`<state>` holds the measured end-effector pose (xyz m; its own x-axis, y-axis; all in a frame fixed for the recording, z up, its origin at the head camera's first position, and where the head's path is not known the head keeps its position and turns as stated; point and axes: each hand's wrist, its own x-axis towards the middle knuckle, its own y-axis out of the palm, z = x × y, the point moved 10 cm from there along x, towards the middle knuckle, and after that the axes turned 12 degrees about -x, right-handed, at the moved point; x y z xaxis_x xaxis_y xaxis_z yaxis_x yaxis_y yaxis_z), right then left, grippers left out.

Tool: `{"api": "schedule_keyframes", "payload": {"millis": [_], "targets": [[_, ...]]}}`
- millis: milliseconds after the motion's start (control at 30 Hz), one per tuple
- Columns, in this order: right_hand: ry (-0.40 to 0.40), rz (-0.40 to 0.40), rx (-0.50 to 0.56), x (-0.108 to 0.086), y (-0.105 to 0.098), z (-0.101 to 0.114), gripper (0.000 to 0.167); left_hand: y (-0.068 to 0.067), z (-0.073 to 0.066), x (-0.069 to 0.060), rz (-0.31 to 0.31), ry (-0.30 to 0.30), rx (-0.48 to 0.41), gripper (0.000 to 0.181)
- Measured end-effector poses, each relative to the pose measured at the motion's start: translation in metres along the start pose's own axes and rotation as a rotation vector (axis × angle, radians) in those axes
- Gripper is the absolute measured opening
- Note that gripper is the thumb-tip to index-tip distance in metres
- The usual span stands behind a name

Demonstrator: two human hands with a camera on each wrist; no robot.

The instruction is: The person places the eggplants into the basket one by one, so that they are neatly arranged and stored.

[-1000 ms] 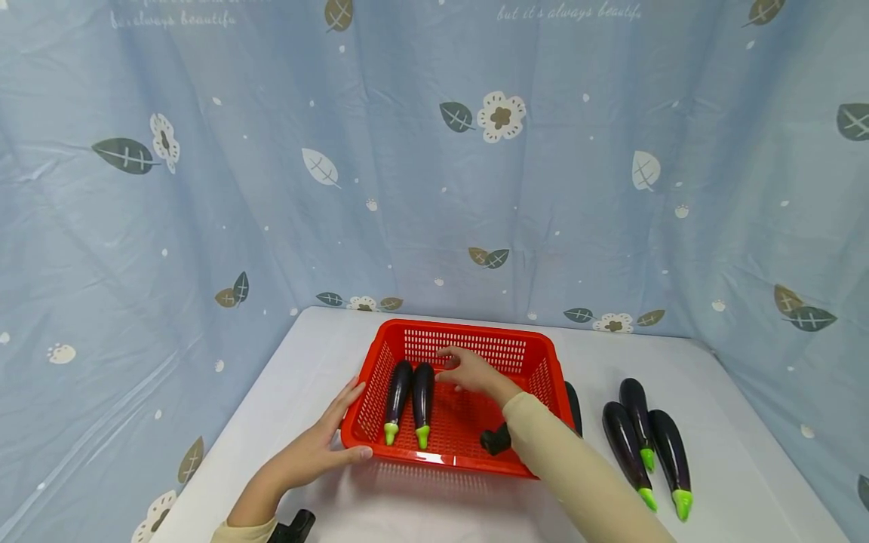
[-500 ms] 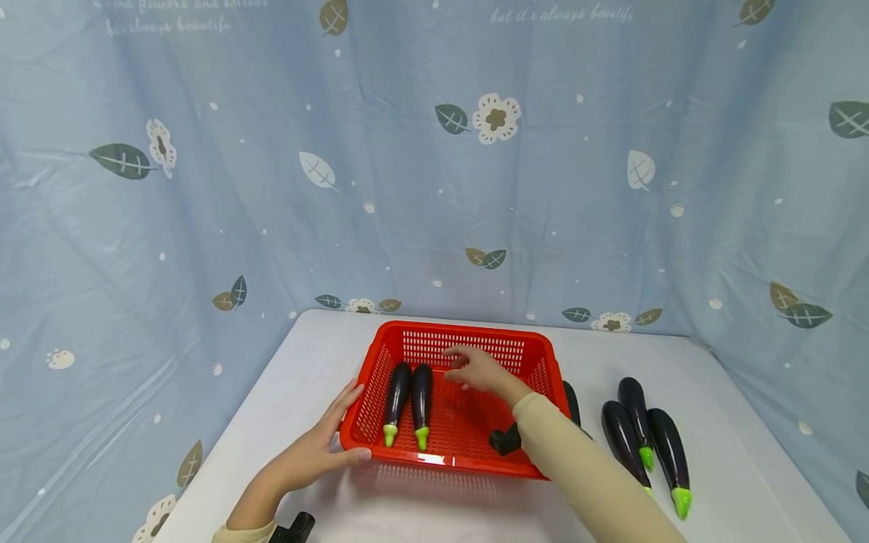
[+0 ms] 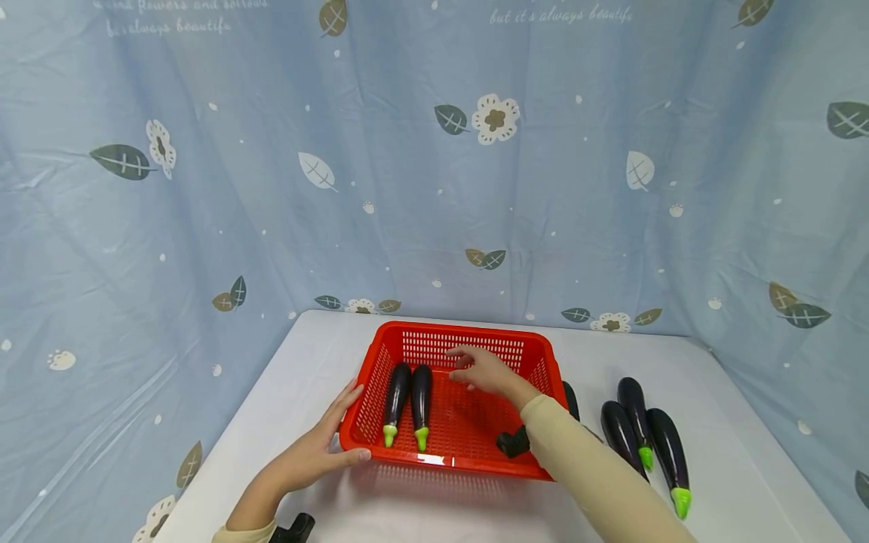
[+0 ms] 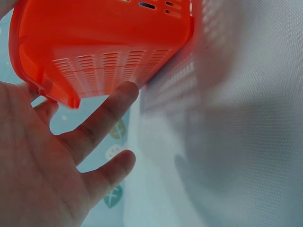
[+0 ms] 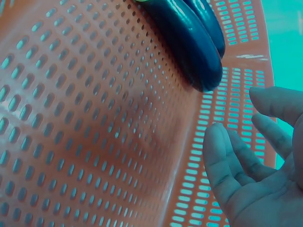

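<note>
Two dark purple eggplants with green stem ends lie side by side in the left part of a red plastic basket (image 3: 448, 461): a left eggplant (image 3: 397, 396) and a right eggplant (image 3: 422, 398). My left hand (image 3: 305, 452) rests against the basket's front left corner, thumb by the front rim and spread fingers along the left side. In the left wrist view, its fingers (image 4: 102, 120) are mostly straight. Over the inside of the basket hovers my right hand (image 3: 489, 373), fingers loosely bent, holding nothing. The right wrist view shows this hand apart from the eggplants.
To the right on the white table (image 3: 740, 452) lie three more eggplants (image 3: 668, 452) close together. Another eggplant (image 3: 572, 400) shows partly past the basket's right wall. A blue patterned curtain (image 3: 407, 188) hangs behind and at the sides.
My right hand has drifted a little to the right, away from the two eggplants in the basket. The left hand and the eggplants stay where they were.
</note>
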<state>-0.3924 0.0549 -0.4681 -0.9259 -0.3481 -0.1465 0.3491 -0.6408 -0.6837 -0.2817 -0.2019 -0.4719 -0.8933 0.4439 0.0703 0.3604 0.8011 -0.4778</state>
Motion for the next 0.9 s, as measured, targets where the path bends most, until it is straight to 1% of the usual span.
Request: {"api": "schedule_keyframes", "payload": {"millis": [200,433,700,900], "targets": [[0.007,-0.016,-0.016,-0.005,-0.007,-0.004,0.046,0.0,0.0,0.0,0.003,-0.002,-0.002,0.1],[0.03,-0.04,-0.015,-0.01,-0.017,-0.008,0.046,0.001,0.004,0.0,0.004,-0.03,-0.006,0.101],[0.031,-0.053,-0.026,-0.014,-0.033,-0.014,0.048,0.002,0.005,0.0,0.006,-0.03,-0.012,0.101],[0.039,-0.057,-0.055,-0.018,-0.042,-0.016,0.049,0.002,0.005,0.0,0.005,-0.032,-0.014,0.101]]}}
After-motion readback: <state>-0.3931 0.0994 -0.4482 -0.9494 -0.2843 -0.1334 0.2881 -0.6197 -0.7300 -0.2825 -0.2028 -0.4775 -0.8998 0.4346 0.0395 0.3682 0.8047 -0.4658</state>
